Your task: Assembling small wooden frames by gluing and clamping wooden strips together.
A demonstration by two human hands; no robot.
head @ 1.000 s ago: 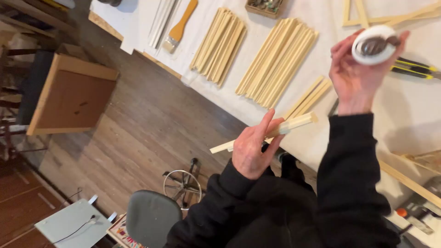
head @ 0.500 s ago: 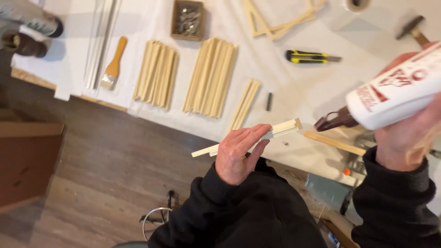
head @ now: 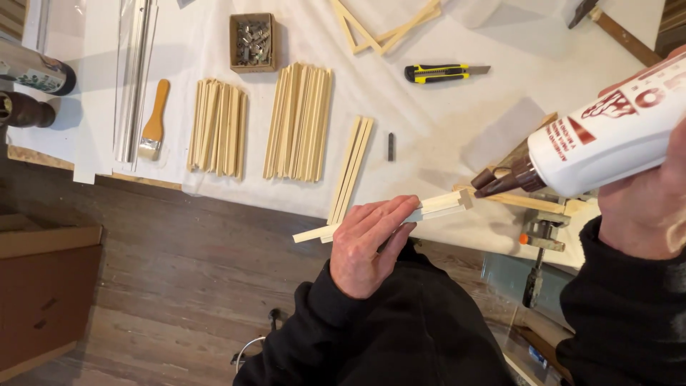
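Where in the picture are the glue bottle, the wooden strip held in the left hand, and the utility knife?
glue bottle (head: 607, 143), head view, white body.
wooden strip (head: 443, 206), head view, notched end near the nozzle.
utility knife (head: 437, 72), head view, yellow-black handle.

- Left hand bare, no glove, no ring showing
- Right hand bare as well
- Both arms in long black sleeves with snug ribbed cuffs at the wrists
- Black, soft, plain top covers the torso

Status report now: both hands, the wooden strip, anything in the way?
Left hand grips wooden strip. Right hand grips glue bottle, nozzle beside strip's end. Nothing between them.
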